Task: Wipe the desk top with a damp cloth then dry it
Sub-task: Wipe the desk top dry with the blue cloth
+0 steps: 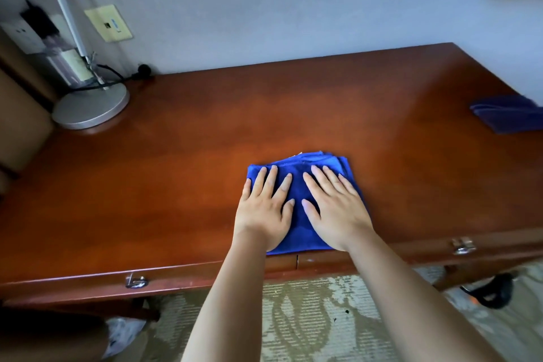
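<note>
A folded bright blue cloth [299, 223] lies on the reddish-brown wooden desk top [205, 156], near the middle of its front edge. My left hand [264, 211] presses flat on the cloth's left half, fingers straight and spread. Beside it, my right hand [338, 209] presses flat on the right half in the same way. A second, darker blue cloth [505, 114] lies folded at the desk's far right edge, away from both hands.
A silver lamp base [91, 106] with its pole and black cables stands at the desk's back left corner. Wall sockets sit behind it. Two drawer handles [136, 281] [462, 245] show on the desk front. Patterned carpet lies below, with a black object at the right.
</note>
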A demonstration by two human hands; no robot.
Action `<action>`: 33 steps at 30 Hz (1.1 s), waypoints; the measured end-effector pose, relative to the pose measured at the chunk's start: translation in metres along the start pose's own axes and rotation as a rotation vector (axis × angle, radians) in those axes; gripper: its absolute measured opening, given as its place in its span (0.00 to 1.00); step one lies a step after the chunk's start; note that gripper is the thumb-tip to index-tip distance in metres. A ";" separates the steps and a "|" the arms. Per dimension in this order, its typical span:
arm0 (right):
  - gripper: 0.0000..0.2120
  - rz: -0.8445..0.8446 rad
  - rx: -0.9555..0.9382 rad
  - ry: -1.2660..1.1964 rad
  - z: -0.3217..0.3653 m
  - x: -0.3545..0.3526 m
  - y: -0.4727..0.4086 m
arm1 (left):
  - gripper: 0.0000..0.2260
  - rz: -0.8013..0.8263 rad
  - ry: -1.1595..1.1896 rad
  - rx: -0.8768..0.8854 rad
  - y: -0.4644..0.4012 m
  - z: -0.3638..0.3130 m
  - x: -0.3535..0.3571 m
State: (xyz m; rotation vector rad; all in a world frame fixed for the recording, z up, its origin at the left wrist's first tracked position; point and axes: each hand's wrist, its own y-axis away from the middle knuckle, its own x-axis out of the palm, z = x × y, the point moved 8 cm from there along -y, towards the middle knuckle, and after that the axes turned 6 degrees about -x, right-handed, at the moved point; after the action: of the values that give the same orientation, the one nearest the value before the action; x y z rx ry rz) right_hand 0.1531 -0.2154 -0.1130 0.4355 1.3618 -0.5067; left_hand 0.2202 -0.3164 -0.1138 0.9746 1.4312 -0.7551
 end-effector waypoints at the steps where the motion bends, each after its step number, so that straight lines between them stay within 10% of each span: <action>1: 0.38 -0.006 -0.003 0.007 -0.005 -0.001 -0.006 | 0.38 -0.003 0.004 -0.003 -0.007 -0.002 -0.001; 17: 0.28 -0.003 -0.079 0.045 -0.060 -0.015 -0.114 | 0.24 -0.005 0.004 -0.098 -0.117 -0.002 -0.011; 33: 0.37 0.048 0.031 0.056 -0.050 -0.008 0.023 | 0.25 0.036 0.008 -0.012 0.000 -0.058 0.007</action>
State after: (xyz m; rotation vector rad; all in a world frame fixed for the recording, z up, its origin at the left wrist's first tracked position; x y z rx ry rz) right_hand 0.1250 -0.1674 -0.1130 0.5097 1.3950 -0.4801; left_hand 0.1943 -0.2645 -0.1149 0.9930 1.4198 -0.7161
